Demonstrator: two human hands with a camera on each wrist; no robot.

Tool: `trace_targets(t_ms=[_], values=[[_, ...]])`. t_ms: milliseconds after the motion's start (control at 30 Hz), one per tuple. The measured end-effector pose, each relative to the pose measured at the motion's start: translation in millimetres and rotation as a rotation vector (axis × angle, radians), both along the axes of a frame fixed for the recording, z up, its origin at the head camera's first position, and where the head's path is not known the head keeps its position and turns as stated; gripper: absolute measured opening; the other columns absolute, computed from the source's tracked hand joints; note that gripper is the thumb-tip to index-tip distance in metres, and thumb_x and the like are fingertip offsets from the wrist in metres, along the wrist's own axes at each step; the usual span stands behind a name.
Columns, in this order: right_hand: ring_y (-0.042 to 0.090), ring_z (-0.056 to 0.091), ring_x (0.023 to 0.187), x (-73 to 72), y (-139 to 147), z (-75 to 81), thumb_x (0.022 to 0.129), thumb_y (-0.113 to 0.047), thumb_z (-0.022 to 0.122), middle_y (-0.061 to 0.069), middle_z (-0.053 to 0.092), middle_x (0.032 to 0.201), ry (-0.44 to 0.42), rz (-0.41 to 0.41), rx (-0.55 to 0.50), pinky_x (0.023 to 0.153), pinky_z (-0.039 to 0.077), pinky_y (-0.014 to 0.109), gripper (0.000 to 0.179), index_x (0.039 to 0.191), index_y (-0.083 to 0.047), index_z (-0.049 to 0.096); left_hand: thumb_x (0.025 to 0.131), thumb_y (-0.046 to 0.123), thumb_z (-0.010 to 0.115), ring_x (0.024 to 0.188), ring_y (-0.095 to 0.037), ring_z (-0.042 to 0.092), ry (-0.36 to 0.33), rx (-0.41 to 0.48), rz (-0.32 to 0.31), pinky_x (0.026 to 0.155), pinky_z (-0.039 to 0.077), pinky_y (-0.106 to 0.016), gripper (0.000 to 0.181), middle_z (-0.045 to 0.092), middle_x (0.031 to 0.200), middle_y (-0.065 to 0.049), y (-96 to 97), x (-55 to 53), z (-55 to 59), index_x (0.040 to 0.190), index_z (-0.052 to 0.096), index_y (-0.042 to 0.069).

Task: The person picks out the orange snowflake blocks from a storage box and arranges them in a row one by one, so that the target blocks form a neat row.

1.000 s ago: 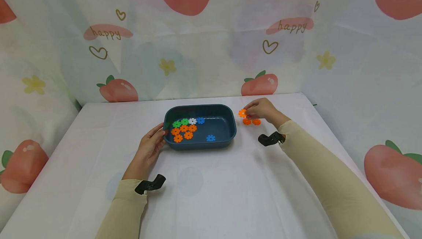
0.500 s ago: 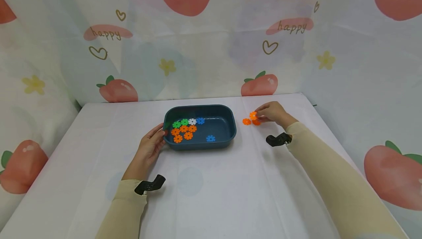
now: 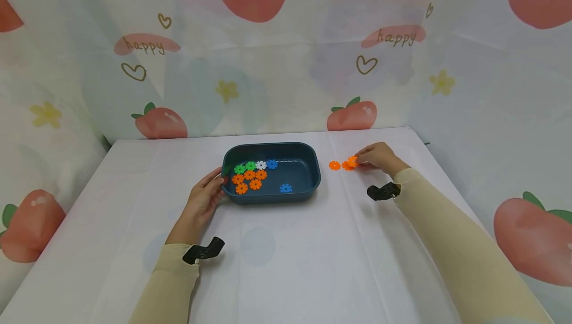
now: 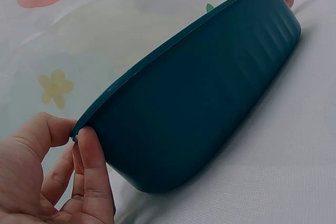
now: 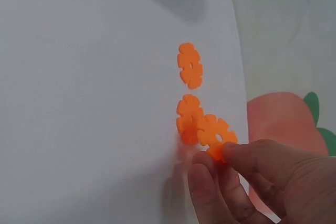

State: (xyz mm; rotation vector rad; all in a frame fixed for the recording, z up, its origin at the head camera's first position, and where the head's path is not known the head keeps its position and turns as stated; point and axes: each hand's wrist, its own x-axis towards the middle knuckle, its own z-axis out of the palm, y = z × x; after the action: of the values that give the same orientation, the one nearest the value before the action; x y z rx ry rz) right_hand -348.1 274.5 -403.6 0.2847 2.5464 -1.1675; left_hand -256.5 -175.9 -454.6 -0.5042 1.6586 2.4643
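My left hand [image 3: 206, 197] grips the left end of a dark blue-green plastic basin [image 3: 270, 198], thumb at the rim and fingers against the outer wall in the left wrist view. Between thumb and fingers, my right hand [image 3: 379, 157] pinches an orange snowflake disc [image 5: 215, 132], tilted up from the table. That disc overlaps a second orange disc [image 5: 188, 113] lying flat under it in the right wrist view. A third orange disc [image 3: 334, 165] lies flat closer to the basin. Inside the basin are several orange discs [image 3: 255, 184], green discs [image 3: 240, 169], a white disc [image 3: 261, 165] and two blue discs [image 3: 286, 188].
A white cloth [image 3: 286, 264] covers the table. Behind and at both sides hangs a printed curtain [image 3: 277, 75] with peaches, flowers and hearts. Black wrist mounts [image 3: 203, 250] sit on both sleeves.
My right hand has moved right and slightly toward me, carrying the orange disc from beside the basin to over the right-hand flat disc. The left hand and basin have stayed in place.
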Motion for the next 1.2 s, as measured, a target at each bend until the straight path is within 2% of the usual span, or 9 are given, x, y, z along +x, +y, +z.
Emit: trace_targets(t_ms=[167, 533, 800, 1200], values=[[0.016, 0.066, 0.079, 0.4, 4.6, -2.2, 0.096, -0.011, 0.061, 0.024, 0.06, 0.122, -0.033, -0.011, -0.006, 0.083, 0.056, 0.026, 0.038, 0.129, 0.006, 0.058, 0.099, 0.012, 0.059, 0.087, -0.007, 0.061, 0.011, 0.002, -0.006, 0.073, 0.052, -0.014, 0.047, 0.064, 0.121, -0.002, -0.3, 1.3, 1.0, 0.145, 0.048, 0.012], [0.013, 0.065, 0.07, -4.6, 8.9, -11.4, 0.094, -0.01, 0.063, 0.007, 0.069, 0.089, -0.056, -0.041, -0.054, 0.072, 0.057, 0.022, 0.037, 0.128, 0.005, 0.06, 0.099, 0.011, 0.059, 0.084, -0.006, 0.061, 0.005, 0.003, -0.007, 0.072, 0.052, -0.015, 0.047, 0.065, 0.116, 0.0, 0.2, 0.6, 1.3, 0.145, 0.048, 0.011], [0.011, 0.065, 0.07, -6.2, 8.8, -15.2, 0.095, -0.01, 0.063, 0.007, 0.069, 0.089, -0.055, -0.045, -0.06, 0.071, 0.057, 0.022, 0.037, 0.128, 0.007, 0.059, 0.099, 0.012, 0.058, 0.086, -0.006, 0.061, 0.011, -0.006, -0.016, 0.074, 0.052, -0.014, 0.048, 0.062, 0.124, -0.003, -0.4, 0.0, 0.3, 0.146, 0.047, 0.012], [0.009, 0.066, 0.07, -1.8, 13.4, -11.5, 0.095, -0.011, 0.063, 0.009, 0.069, 0.091, -0.041, -0.065, -0.052, 0.073, 0.057, 0.023, 0.039, 0.128, 0.009, 0.058, 0.099, 0.012, 0.058, 0.088, -0.007, 0.061, 0.001, -0.005, -0.017, 0.074, 0.052, -0.014, 0.047, 0.063, 0.122, -0.002, -0.7, -0.4, 1.0, 0.145, 0.048, 0.012]])
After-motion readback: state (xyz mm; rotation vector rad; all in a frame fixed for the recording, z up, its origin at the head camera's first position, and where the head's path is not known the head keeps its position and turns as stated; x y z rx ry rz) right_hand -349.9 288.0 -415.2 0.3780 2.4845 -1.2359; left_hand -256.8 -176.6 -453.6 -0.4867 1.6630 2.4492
